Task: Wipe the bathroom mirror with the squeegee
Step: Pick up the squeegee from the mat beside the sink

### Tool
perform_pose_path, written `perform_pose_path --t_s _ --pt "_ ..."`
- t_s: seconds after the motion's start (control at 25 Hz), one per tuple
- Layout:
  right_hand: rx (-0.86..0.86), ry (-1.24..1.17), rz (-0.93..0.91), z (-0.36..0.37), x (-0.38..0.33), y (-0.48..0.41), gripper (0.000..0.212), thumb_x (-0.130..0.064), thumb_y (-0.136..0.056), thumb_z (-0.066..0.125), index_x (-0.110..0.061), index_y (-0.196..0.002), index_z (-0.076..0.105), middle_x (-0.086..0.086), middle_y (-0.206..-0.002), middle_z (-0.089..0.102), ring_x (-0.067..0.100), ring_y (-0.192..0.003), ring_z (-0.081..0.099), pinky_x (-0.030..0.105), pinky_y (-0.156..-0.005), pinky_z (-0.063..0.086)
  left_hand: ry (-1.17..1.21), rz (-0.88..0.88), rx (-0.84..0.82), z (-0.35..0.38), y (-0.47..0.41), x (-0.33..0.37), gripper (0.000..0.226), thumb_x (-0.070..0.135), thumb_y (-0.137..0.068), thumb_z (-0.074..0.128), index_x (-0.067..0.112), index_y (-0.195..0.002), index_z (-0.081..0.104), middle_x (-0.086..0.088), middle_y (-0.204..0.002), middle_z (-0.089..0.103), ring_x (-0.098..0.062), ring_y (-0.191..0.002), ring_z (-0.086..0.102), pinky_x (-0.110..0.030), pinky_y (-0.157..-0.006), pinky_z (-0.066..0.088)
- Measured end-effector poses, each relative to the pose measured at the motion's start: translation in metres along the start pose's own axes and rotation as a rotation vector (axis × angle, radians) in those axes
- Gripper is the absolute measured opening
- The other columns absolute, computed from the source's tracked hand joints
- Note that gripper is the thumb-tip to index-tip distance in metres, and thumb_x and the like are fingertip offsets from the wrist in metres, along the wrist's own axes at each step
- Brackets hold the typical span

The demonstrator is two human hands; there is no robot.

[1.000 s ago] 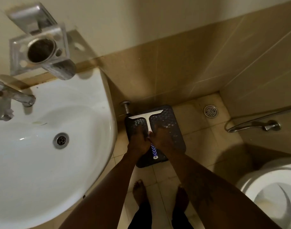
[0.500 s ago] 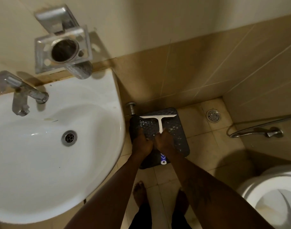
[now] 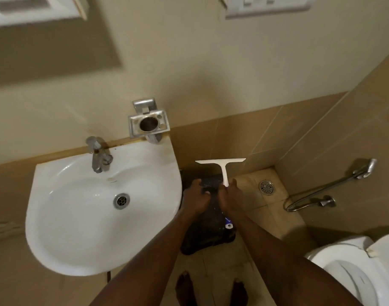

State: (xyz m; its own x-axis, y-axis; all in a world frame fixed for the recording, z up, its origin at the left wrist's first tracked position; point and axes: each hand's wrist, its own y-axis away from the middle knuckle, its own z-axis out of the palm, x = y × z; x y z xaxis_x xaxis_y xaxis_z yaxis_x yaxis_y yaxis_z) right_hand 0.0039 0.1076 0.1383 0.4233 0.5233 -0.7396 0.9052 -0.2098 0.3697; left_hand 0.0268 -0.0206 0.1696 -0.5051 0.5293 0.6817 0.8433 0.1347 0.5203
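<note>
- The right hand (image 3: 231,196) clamps the squeegee (image 3: 223,173) by its handle, blade up and level, just right of the sink (image 3: 56,239). I judge it is poised to rise to the mirror.
- The left hand (image 3: 195,195) is curled just beside it; I cannot tell whether it grips anything.
- The wall above is open; the sink rim crowds the left and the toilet (image 3: 343,261) the right.

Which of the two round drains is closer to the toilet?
The floor drain, set in the tan floor tiles. The sink drain is farther away, in the white sink.

At centre frame the right hand (image 3: 231,195) gripped the white squeegee (image 3: 222,167) by its handle, blade uppermost, just right of the sink (image 3: 145,156); the left hand (image 3: 196,196) curled close beside.
</note>
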Motion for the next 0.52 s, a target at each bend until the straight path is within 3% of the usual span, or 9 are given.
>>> perform_pose_path --t_s 0.16,0.32,0.52 --pt "0.095 -0.053 -0.104 -0.017 -0.026 0.03 0.015 -0.028 -0.105 0.049 -0.015 -0.098 0.047 0.01 -0.089 0.062 0.033 -0.085 0.062 0.04 -0.072 0.046 -0.023 0.084 0.088 -0.047 0.03 0.008 0.065 0.027 -0.102 0.063 0.017 -0.159 0.033 -0.01 -0.157 0.05 -0.032 -0.142 0.051 -0.039 -0.116 0.042" --pt "0.165 -0.107 -0.214 -0.033 -0.054 0.062 0.035 -0.053 -0.104 0.044 -0.02 -0.094 0.052 -0.001 -0.08 0.061 0.015 -0.074 0.06 0.031 -0.063 0.043 -0.001 0.138 0.159 -0.086 0.062 0.008 0.066 0.033 -0.099 0.065 0.019 -0.156 0.035 -0.011 -0.153 0.053 -0.034 -0.139 0.052 -0.041 -0.112 0.045" --pt "0.205 -0.049 -0.467 -0.058 -0.091 0.096 0.031 -0.048 -0.104 0.046 -0.021 -0.094 0.054 -0.004 -0.074 0.058 0.011 -0.067 0.058 0.02 -0.057 0.039 -0.01 0.197 0.293 -0.13 0.101 0.019 0.071 0.041 -0.097 0.066 0.018 -0.156 0.035 -0.013 -0.149 0.056 -0.036 -0.141 0.049 -0.041 -0.11 0.043"
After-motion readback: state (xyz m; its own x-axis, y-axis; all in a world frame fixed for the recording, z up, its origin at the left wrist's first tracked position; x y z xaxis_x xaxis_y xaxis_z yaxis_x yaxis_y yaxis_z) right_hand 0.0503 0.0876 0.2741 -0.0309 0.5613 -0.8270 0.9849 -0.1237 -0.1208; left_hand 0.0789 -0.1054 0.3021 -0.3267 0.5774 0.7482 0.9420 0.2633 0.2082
